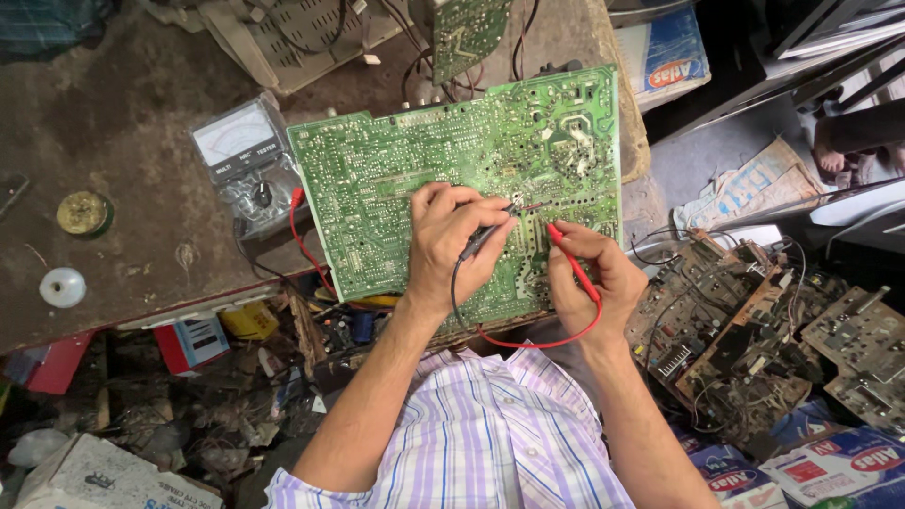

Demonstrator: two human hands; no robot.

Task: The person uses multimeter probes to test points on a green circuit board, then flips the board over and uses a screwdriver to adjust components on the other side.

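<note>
A large green circuit board [452, 160] lies solder side up on the edge of a dark workbench [113, 141]. My left hand [451, 240] rests on the board and pinches a black test probe [485, 236], its tip touching the solder joints. My right hand [589, 278] grips a red test probe [570, 259], with its tip pressed to the board close to the black one. A red lead [537, 341] loops below both hands. An analogue multimeter [243, 155] sits left of the board, with its leads plugged in.
A round brass tin [83, 213] and a white disc [62, 287] lie on the bench at left. Old circuit boards [754, 320] pile up at right, with printed cartons [820, 467] below them. Boxes and scrap [189, 396] clutter the floor. Another board [467, 33] stands behind.
</note>
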